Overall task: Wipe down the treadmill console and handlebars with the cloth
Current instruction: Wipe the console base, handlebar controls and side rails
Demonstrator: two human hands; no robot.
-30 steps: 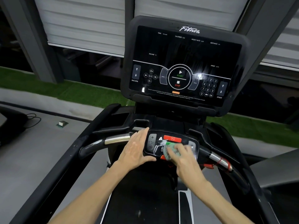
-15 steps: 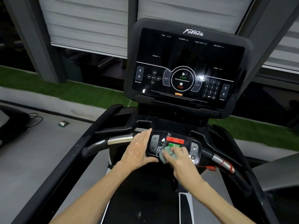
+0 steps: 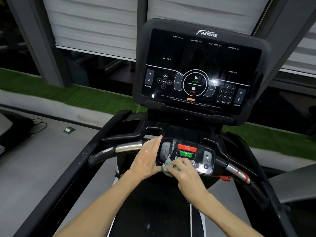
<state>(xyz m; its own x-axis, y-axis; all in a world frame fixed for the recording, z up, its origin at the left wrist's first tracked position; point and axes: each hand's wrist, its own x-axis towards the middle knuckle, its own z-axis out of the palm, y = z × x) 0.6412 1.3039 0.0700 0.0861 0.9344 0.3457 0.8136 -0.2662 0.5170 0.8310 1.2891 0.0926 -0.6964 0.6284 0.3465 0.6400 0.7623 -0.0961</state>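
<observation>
The cloth [image 3: 168, 167] is pinched in the right hand [image 3: 187, 174] grip at the control panel [image 3: 200, 151] near-left corner; the left hand [image 3: 147, 159] is laid flat beside it.

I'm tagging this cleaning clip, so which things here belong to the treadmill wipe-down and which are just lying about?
Job: cloth, gripped by the right hand; left hand resting on the control panel; console screen; left handlebar; right handlebar.
Lying about: small box on the floor; black cable farther left.
</observation>
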